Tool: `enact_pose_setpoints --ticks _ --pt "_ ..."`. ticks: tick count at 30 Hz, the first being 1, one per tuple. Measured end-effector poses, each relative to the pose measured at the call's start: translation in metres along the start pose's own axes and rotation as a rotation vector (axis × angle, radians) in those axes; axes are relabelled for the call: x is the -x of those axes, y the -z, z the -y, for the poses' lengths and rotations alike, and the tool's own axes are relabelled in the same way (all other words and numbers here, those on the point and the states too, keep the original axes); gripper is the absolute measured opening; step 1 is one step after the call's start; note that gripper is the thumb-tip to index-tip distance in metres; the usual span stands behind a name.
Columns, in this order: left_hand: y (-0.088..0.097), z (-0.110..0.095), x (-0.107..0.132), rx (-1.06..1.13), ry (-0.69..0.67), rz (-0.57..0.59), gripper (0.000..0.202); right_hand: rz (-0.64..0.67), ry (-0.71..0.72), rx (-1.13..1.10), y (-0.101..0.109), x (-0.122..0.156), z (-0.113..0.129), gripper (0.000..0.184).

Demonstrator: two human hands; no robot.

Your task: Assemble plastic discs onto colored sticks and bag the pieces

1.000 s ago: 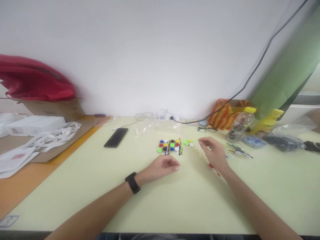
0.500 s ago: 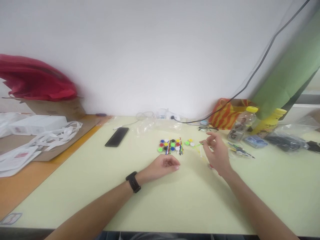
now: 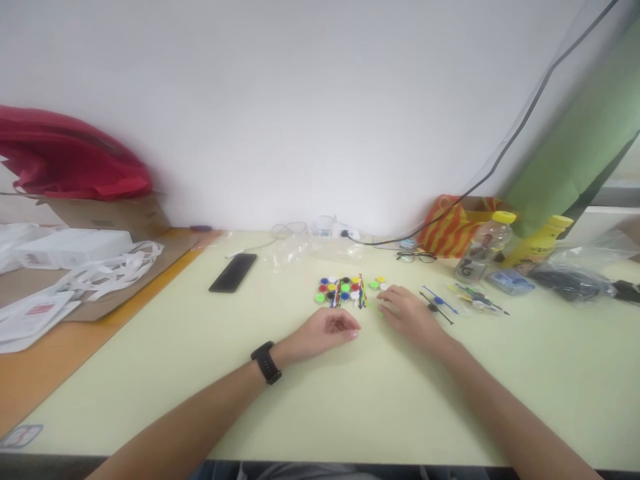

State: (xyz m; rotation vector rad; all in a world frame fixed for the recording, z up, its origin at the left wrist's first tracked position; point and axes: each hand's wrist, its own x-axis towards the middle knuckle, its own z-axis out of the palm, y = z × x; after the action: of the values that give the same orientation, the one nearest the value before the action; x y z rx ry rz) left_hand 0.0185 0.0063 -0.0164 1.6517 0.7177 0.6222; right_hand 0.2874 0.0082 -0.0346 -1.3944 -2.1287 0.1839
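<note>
Left hand [image 3: 319,335]: low over the desk [image 3: 310,413]; fingers loosely curled, slightly apart
Right hand [image 3: 414,321]: fingers bent, tips at a green piece [image 3: 379,309]; cannot tell whether they are clamped on it
Discs [image 3: 345,289]: mixed colours, in rows, just beyond the left fingers
Bars [image 3: 363,293]: mixed colours, two bundles, one among the discs, one at their right edge, left of the right fingers
Loose discs [image 3: 374,286]: green, yellow and white, just beyond the right fingertips
Blue arrow [image 3: 449,307], black arrow [image 3: 443,317]: side by side, right of the right fingers, a disc midway on each
More arrows [image 3: 480,301]: overlapping, farther right
Phone [image 3: 233,273]: well left of the left fingers
Glasses [image 3: 417,257]: beyond the right fingers
</note>
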Motion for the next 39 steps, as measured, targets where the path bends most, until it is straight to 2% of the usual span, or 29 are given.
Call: enact_pose_setpoints --ticks 4,8,19,23,27,33,39 --pt "0.000 -0.001 0.001 -0.003 -0.001 -0.006 0.030 0.174 -0.055 0.078 0.007 0.002 0.009 0.008" --pt "0.000 -0.002 0.001 -0.006 -0.004 0.001 0.029 0.272 -0.138 0.032 0.013 0.002 0.016 0.014" --pt "0.000 -0.003 0.001 -0.002 -0.006 0.009 0.030 0.271 -0.213 0.026 0.024 0.005 0.007 0.004" --pt "0.000 -0.004 0.002 -0.004 -0.005 -0.002 0.031 0.305 -0.186 0.033 0.024 0.005 0.007 0.012" --pt "-0.001 -0.006 0.001 -0.005 -0.001 -0.004 0.032 0.274 -0.154 0.024 0.023 0.005 0.007 0.012" --pt "0.000 -0.006 0.002 0.001 0.003 0.005 0.032 0.156 -0.151 -0.128 0.021 0.003 0.001 0.008" --pt "-0.001 -0.005 0.002 0.001 -0.004 0.017 0.032 -0.010 -0.072 -0.229 0.021 -0.001 0.000 0.031"
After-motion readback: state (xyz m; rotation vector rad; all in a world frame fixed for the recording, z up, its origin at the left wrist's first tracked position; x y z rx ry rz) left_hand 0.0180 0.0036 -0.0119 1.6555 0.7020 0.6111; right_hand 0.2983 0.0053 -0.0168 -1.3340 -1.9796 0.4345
